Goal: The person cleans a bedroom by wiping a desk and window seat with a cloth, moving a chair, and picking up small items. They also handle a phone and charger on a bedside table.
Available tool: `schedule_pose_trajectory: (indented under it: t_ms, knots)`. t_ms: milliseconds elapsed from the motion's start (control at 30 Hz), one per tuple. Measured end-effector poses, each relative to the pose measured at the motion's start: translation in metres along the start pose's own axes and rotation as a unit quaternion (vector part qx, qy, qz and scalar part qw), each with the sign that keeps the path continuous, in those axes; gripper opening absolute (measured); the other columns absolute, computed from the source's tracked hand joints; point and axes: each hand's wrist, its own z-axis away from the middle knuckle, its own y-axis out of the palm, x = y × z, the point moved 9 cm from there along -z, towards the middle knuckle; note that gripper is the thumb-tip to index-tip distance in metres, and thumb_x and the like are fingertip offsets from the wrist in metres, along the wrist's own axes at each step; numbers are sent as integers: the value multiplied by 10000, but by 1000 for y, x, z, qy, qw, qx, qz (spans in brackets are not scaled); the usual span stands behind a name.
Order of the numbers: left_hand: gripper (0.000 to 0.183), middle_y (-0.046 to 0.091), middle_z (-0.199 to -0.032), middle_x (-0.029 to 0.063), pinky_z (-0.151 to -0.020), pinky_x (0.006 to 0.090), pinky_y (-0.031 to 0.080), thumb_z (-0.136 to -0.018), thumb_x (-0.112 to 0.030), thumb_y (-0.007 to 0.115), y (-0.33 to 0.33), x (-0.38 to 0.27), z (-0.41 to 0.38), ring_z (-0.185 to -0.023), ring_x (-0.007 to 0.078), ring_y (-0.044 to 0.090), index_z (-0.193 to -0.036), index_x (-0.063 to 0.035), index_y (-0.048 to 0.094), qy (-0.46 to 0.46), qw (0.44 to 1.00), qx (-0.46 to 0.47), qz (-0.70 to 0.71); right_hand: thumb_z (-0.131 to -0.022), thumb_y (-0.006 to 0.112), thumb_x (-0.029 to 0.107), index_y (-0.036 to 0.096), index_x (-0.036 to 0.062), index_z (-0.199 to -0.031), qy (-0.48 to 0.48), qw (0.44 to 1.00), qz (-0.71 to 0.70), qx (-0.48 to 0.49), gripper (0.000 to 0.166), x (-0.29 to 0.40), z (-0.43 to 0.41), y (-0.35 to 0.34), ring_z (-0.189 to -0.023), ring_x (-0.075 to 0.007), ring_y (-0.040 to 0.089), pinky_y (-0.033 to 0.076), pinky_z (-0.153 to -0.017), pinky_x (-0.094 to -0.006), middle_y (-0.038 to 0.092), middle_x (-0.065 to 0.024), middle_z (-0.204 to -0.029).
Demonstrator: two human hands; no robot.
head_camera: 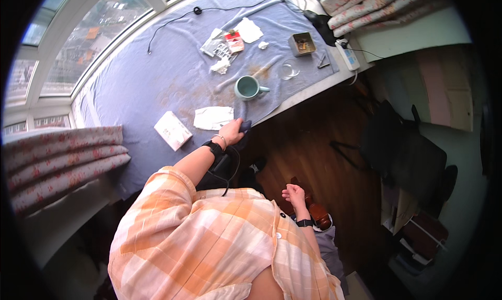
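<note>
My left hand [232, 131] is at the front edge of a window ledge, its fingers closed on a bunched edge of the blue cloth [141, 84] that covers the ledge. Right beside those fingers lies a folded white tissue [213, 117]. A white paper box [173, 130] is to the left of the tissue. Beyond my hand stands a pale green mug [247, 88], upright, its handle pointing right. Low over the floor, my right hand [295, 196] hangs with loosely bent fingers and holds nothing.
Farther back lie a red and white cigarette pack [235, 41], crumpled tissues [220, 65] and a silvery wrapper [213, 43]. A square tin [302, 44], a clear glass dish [289, 69] and a white power strip [347, 55] are near the right end. Brown stains mark the cloth. A black chair [400, 151] stands at right.
</note>
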Motion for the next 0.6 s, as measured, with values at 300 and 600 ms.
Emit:
schedule_pose_trajectory:
  t_ms: [300,600]
  knots:
    - [331,580,-1044,181,-789,471,505,-783,-146,629,-170,86,10,-937,396,589,-1092,-87,525,-190,907,-353,-125,-948,566,277,600,59,-1102,17,1000,8,1,269,-20,-1,-13,-662,-89,643,476,-554,-206,691,-43,-851]
    - [281,592,-1061,210,-786,482,515,-809,-128,551,-50,58,5,-955,401,608,-1081,-63,514,-164,977,-117,-73,-945,573,279,593,50,-1117,19,1000,11,7,287,-20,-4,-11,-670,-97,645,483,-563,-212,692,-53,-855]
